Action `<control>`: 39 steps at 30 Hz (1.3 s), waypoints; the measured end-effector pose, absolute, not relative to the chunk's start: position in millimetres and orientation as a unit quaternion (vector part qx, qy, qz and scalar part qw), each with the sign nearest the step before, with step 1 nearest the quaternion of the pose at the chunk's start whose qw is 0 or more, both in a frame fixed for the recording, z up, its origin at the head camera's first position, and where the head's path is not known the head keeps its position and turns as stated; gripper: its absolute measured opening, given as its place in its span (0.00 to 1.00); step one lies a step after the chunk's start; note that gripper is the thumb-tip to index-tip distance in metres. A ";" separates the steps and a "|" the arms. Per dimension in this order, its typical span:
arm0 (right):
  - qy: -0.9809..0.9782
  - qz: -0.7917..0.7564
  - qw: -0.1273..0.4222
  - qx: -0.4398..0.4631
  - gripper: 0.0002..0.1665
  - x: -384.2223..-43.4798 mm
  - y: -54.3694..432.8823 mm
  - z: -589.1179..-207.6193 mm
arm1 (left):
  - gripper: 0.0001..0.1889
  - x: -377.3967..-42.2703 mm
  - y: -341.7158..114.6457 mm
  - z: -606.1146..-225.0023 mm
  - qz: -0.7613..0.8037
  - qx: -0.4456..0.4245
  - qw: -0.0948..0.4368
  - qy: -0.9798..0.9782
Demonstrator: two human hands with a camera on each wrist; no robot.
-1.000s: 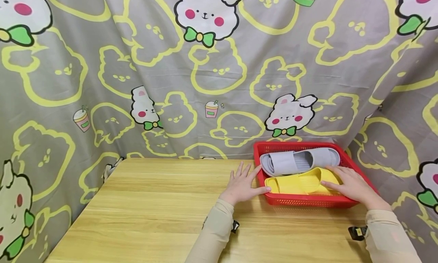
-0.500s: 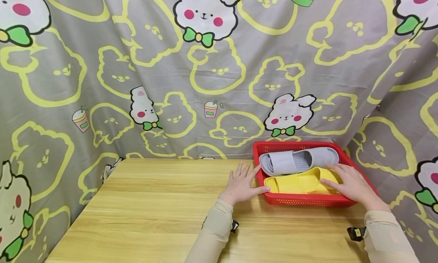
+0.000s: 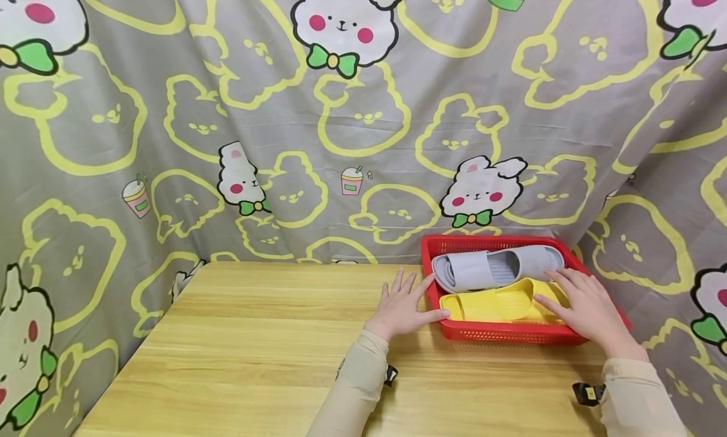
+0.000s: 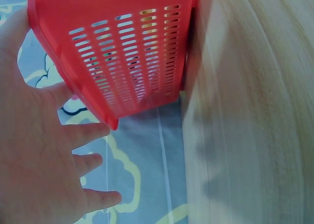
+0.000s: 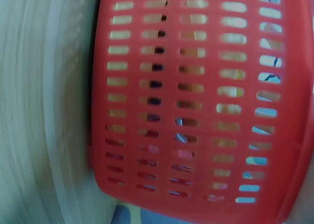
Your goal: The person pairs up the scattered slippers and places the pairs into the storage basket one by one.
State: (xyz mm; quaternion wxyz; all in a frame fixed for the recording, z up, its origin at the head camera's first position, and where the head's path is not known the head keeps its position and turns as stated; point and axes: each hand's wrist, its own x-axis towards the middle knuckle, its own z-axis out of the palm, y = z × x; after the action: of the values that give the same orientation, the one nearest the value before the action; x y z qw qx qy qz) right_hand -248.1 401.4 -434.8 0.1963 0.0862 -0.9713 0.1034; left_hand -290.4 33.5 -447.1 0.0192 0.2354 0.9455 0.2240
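Observation:
A red plastic basket stands at the right of the table in the head view. Side by side in it lie a lilac-grey slipper at the back and a yellow slipper in front. My left hand is spread at the basket's left end, its thumb and index finger at the rim; the left wrist view shows the straight fingers along the basket's perforated wall. My right hand hovers or rests over the yellow slipper's right end, fingers loosely extended; contact is unclear. The right wrist view shows only perforated basket wall.
The wooden table stretches left and in front of the basket. A grey cartoon-print curtain hangs behind and at both sides, close to the basket's back and right.
My right hand has shifted very slightly, its fingertips a little higher over the slippers. The left hand, basket and slippers stay where they were.

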 end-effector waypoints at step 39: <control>-0.960 0.163 0.201 0.109 0.46 -257.4 322.3 -419.8 | 0.43 -293.2 29.6 -445.4 0.166 0.230 -0.021 0.959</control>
State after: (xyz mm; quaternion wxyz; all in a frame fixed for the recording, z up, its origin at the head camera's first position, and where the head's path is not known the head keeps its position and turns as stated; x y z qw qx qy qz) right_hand -257.4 322.3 -419.8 0.2011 0.1088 -0.9598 0.1626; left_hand -293.2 29.6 -445.4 -0.0206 0.2298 0.9587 0.1662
